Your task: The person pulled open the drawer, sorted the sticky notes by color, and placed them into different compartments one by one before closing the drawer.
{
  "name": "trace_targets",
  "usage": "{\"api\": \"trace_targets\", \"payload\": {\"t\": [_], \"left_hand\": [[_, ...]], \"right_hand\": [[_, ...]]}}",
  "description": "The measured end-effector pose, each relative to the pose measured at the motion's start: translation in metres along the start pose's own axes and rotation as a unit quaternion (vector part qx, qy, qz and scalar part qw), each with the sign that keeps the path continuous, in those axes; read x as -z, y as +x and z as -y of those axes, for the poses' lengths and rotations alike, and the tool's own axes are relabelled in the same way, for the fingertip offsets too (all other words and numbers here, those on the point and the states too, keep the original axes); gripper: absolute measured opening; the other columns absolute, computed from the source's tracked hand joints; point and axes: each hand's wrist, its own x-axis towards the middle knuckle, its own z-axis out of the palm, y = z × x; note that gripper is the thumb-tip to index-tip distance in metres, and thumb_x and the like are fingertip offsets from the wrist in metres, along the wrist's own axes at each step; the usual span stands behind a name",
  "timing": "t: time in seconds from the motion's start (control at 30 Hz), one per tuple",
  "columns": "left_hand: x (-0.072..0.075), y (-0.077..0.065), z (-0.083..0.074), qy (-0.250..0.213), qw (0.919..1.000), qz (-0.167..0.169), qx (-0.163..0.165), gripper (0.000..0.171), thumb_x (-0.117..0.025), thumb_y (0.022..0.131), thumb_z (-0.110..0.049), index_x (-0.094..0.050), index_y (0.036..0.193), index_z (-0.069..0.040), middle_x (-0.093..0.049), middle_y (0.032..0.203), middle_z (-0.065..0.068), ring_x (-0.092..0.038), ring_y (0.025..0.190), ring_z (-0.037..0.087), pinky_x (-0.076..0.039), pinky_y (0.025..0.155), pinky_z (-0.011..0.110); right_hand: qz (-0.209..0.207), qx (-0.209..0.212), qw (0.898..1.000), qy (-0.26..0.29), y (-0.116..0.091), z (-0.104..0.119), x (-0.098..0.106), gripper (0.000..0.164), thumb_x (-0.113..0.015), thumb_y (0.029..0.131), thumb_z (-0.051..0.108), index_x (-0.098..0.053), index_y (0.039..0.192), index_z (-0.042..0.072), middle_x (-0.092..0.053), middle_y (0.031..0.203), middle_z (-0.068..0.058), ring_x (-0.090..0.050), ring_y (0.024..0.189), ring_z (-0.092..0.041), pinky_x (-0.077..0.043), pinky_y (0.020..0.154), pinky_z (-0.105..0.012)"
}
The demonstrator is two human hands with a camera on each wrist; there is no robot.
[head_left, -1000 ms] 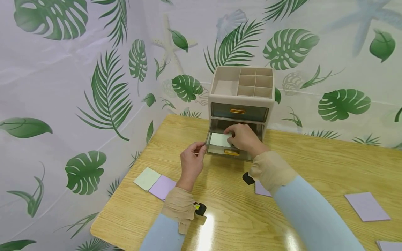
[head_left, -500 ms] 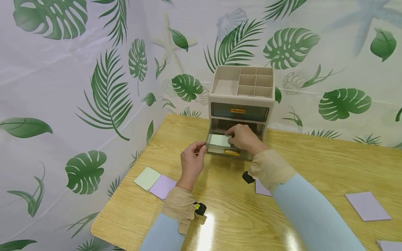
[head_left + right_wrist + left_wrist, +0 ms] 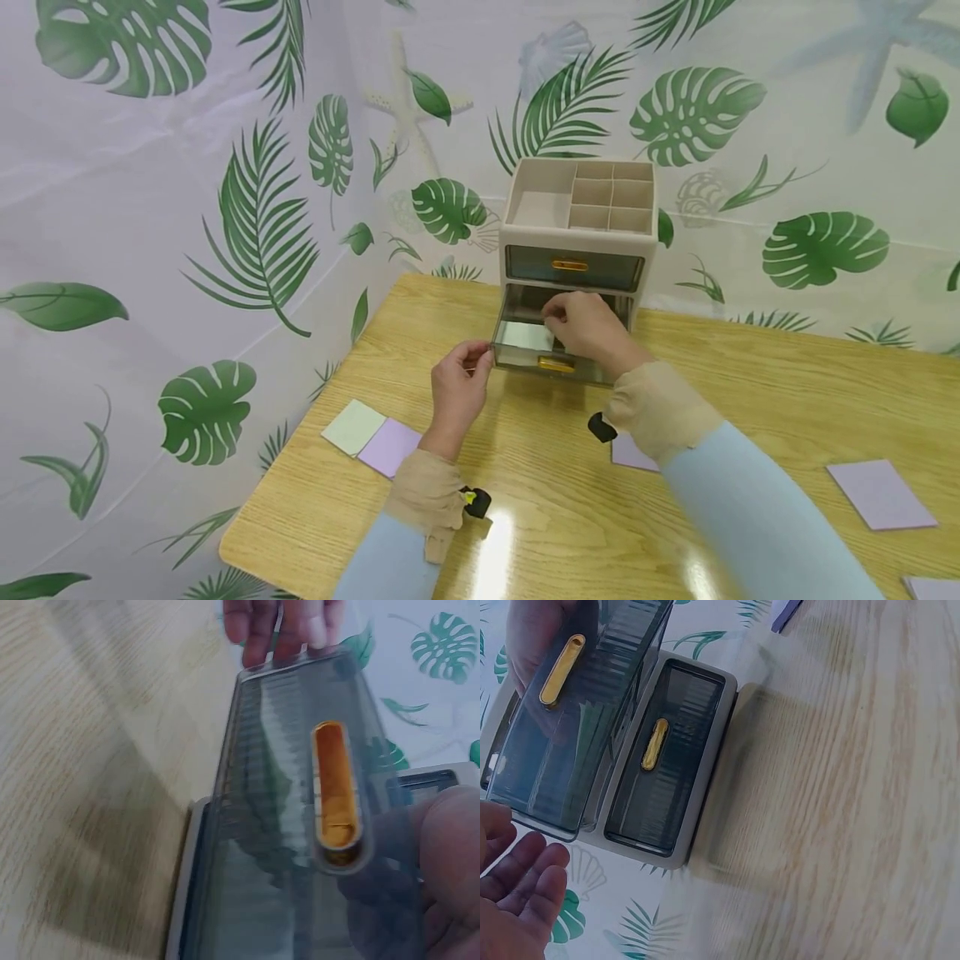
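Observation:
A beige desktop organizer (image 3: pixel 517 236) stands at the back of the table, its middle smoky clear drawer (image 3: pixel 513 358) pulled out. My left hand (image 3: pixel 459 387) pinches the left front corner of that drawer between thumb and fingers. A pale green sticky-note pad (image 3: pixel 523 335) lies flat inside, at the drawer's left. Just right of the pad and over the drawer is my right hand (image 3: pixel 592 329), its fingers loosely curled with nothing seen between them. Through the drawer front (image 3: pixel 277 825), the right wrist view shows its thumb (image 3: pixel 454 851).
Another green pad (image 3: pixel 354 427) and a lilac pad (image 3: pixel 390 447) lie side by side at the table's left. Under the right forearm sits a partly hidden lilac pad (image 3: pixel 632 452). More lilac pads (image 3: pixel 882 493) are at the right. A closed upper drawer (image 3: pixel 540 262) is above.
My right hand has risen slightly and drawn away from the green pad, which now lies flatter in the drawer. The left hand keeps its place at the corner.

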Motion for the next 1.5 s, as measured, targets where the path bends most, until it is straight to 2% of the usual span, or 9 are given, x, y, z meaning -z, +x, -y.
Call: {"api": "trace_targets", "payload": {"t": [0.3,0.47,0.6,0.73,0.83,1.03,1.2,1.33,1.5], "left_hand": [[0.009,-0.013,-0.011,0.016,0.9995,0.026,0.009,0.014,-0.066,0.092,-0.014,-0.069,0.103,-0.006,-0.069,0.095,0.002,-0.066,0.086,0.015,-0.054,0.073,0.028],[0.027,-0.017,-0.016,0.054,0.9975,0.046,-0.005,0.013,-0.066,0.093,-0.015,-0.069,0.103,-0.007,-0.070,0.095,0.002,-0.066,0.087,0.016,-0.054,0.073,0.031],[0.048,-0.021,-0.021,0.102,0.9917,0.079,-0.006,0.015,-0.066,0.093,-0.018,-0.069,0.105,-0.009,-0.069,0.098,0.003,-0.064,0.091,0.018,-0.052,0.076,0.034],[0.071,-0.025,-0.023,0.158,0.9807,0.116,-0.002,0.019,-0.065,0.094,-0.021,-0.068,0.108,-0.009,-0.068,0.106,0.006,-0.061,0.094,0.023,-0.051,0.078,0.038],[0.089,-0.027,-0.016,0.204,0.9701,0.132,0.003,0.022,-0.065,0.094,-0.022,-0.067,0.111,-0.008,-0.066,0.110,0.009,-0.060,0.094,0.027,-0.050,0.077,0.041],[0.126,-0.031,0.017,0.302,0.9422,0.140,0.039,0.030,-0.064,0.094,-0.024,-0.064,0.117,-0.005,-0.064,0.115,0.014,-0.061,0.094,0.030,-0.049,0.078,0.045],[0.155,-0.041,0.041,0.357,0.9198,0.142,0.081,0.037,-0.063,0.093,-0.023,-0.060,0.121,0.002,-0.059,0.118,0.023,-0.056,0.106,0.040,-0.046,0.084,0.053],[0.169,-0.053,0.051,0.380,0.9072,0.155,0.091,0.044,-0.064,0.091,-0.022,-0.056,0.124,0.008,-0.055,0.120,0.031,-0.051,0.111,0.048,-0.043,0.088,0.058],[0.172,-0.058,0.056,0.392,0.8993,0.167,0.097,0.053,-0.063,0.092,-0.022,-0.049,0.129,0.013,-0.050,0.124,0.036,-0.046,0.115,0.053,-0.039,0.093,0.060]], "right_hand": [[-0.128,0.042,0.991,0.004,-0.043,-0.013,0.020,0.017,-0.058,0.096,0.015,-0.071,0.104,0.007,-0.066,0.094,-0.007,-0.059,0.081,-0.022,-0.048,0.072,-0.040],[-0.197,0.042,0.979,0.022,-0.075,-0.028,0.019,0.013,-0.060,0.095,0.015,-0.071,0.096,0.007,-0.062,0.091,-0.006,-0.055,0.081,-0.023,-0.045,0.071,-0.040],[-0.225,0.046,0.973,0.038,-0.094,-0.040,0.013,0.012,-0.062,0.095,0.016,-0.070,0.094,0.008,-0.060,0.087,-0.005,-0.054,0.081,-0.024,-0.044,0.069,-0.039],[-0.237,0.043,0.969,0.051,-0.107,-0.049,0.007,0.012,-0.063,0.094,0.016,-0.070,0.096,0.007,-0.062,0.085,-0.004,-0.056,0.080,-0.020,-0.045,0.067,-0.036],[-0.242,0.034,0.968,0.058,-0.114,-0.054,0.004,0.013,-0.064,0.094,0.017,-0.071,0.098,0.007,-0.065,0.085,-0.002,-0.058,0.079,-0.017,-0.047,0.067,-0.036],[-0.248,0.035,0.965,0.072,-0.122,-0.060,-0.001,0.013,-0.064,0.094,0.015,-0.071,0.101,0.007,-0.068,0.090,-0.004,-0.062,0.083,-0.019,-0.052,0.071,-0.042],[-0.255,0.048,0.963,0.069,-0.121,-0.062,-0.006,0.014,-0.066,0.092,0.012,-0.071,0.105,0.007,-0.070,0.094,-0.004,-0.065,0.084,-0.019,-0.054,0.073,-0.044],[-0.272,0.064,0.958,0.065,-0.120,-0.063,-0.010,0.012,-0.067,0.091,0.009,-0.073,0.102,0.008,-0.071,0.092,-0.004,-0.066,0.079,-0.017,-0.054,0.068,-0.039],[-0.286,0.065,0.954,0.065,-0.121,-0.064,-0.014,0.010,-0.067,0.091,0.010,-0.073,0.099,0.010,-0.071,0.091,-0.002,-0.065,0.076,-0.013,-0.053,0.064,-0.030]]}}
